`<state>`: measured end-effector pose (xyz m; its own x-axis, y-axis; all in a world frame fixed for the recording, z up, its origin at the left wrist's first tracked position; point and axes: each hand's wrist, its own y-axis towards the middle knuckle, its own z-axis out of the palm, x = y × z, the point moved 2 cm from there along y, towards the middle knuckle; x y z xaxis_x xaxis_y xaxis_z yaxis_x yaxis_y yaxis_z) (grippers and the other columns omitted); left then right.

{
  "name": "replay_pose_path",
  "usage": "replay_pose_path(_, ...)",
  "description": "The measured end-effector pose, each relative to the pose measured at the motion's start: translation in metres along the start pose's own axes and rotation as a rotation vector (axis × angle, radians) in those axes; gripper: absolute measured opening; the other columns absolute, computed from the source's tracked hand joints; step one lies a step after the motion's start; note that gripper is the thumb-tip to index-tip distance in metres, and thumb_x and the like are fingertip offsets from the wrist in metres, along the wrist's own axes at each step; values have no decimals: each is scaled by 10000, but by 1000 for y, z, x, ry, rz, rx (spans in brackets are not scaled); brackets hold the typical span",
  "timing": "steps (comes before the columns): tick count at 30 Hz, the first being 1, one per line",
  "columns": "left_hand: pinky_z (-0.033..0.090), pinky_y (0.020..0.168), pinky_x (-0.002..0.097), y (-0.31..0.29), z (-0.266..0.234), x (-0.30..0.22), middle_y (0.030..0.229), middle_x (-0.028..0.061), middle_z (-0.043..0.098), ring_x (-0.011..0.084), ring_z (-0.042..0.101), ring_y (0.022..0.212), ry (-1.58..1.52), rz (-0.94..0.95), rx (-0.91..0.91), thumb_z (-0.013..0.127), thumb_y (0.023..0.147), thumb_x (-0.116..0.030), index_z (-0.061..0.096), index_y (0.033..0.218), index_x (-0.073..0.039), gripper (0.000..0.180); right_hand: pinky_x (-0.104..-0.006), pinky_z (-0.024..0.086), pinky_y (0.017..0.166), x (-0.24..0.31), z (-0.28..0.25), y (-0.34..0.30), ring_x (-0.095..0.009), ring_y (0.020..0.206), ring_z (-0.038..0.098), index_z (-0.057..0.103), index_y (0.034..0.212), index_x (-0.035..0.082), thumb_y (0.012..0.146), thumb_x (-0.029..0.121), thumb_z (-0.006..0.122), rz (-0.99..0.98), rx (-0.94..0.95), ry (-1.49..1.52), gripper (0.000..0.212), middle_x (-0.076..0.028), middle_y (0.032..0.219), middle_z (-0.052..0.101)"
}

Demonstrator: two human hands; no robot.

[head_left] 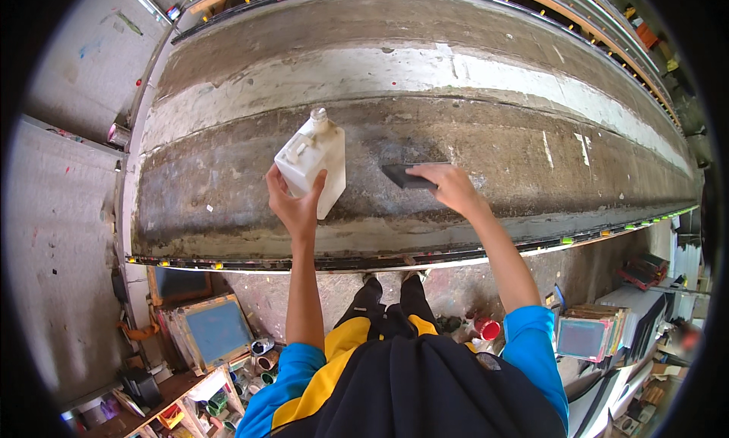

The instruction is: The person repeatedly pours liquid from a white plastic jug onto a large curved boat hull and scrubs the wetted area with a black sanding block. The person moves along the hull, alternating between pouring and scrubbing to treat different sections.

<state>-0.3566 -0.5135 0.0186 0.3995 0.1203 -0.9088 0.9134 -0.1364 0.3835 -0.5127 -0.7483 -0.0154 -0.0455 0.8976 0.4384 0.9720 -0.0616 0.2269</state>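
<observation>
It's white for the jug (313, 159), dingier up at its neck! To its right, dark grey, nearly black, on the flat block (401, 175). Under them the tabletop (516, 149) goes mottled brown and grey, with a broad white band (342, 77) sweeping across its far side, one red speck on it! Green and yellow tabs (567, 241) dot the near edge. Now the shirt (418, 385): black front, yellow panels, bright blue sleeves (531, 354)! Near left, a greyish-blue framed panel (219, 333); near right, a red pot (492, 330).
</observation>
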Motion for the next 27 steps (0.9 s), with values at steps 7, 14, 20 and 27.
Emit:
replay_pose_path(7,443,825,303,-3,0,1,1006,135,564,201,562,935,14,39,-29,799,617,-145,451,1092,25,613,-326,515,711,26,-4,-42,-241,837,630,606,1065,144,651,-24,612,40,222,147,447,-105,916,644)
replay_pose_path(14,452,802,296,-7,8,-3,984,126,579,188,565,911,48,26,6,797,620,-138,459,1084,21,596,-339,484,743,-18,-11,47,-253,834,616,561,1122,46,670,125,697,521,241,335,478,-172,914,636)
replay_pose_path(20,457,776,286,-13,11,-9,958,124,590,177,569,885,64,60,30,802,609,-136,467,1071,19,591,-328,492,739,-122,-53,34,-237,789,640,576,1110,80,603,143,721,847,-113,218,531,-135,962,641)
replay_pose_path(27,464,752,303,-11,7,-13,943,140,595,209,585,865,82,41,50,794,614,-171,472,1068,17,587,-249,425,306,-38,9,55,-207,499,590,512,1112,4,773,34,538,755,-67,-170,341,-202,721,611)
